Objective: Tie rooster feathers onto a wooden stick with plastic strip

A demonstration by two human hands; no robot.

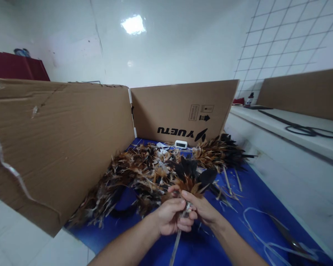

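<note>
Both hands meet at the lower middle of the view around a feather duster [188, 181] with brown and black feathers. My left hand [170, 214] is closed about its base, where a thin pale stick [176, 245] runs down toward me. My right hand [198, 207] pinches the feathers' lower ends from the other side, thumb on top. Fingers hide most of the join between feathers and stick. Just beyond the hands lies a wide heap of loose brown feathers [138, 168] on the blue table cover [202, 247].
Cardboard panels [80, 136] wall the left and back. A bundle of feathers [219, 149] lies at the back right, near a small white device [181, 144]. Clear cord [262, 240] and a dark-handled tool [287, 234] lie at right. Large scissors [302, 127] rest on the white ledge [283, 120].
</note>
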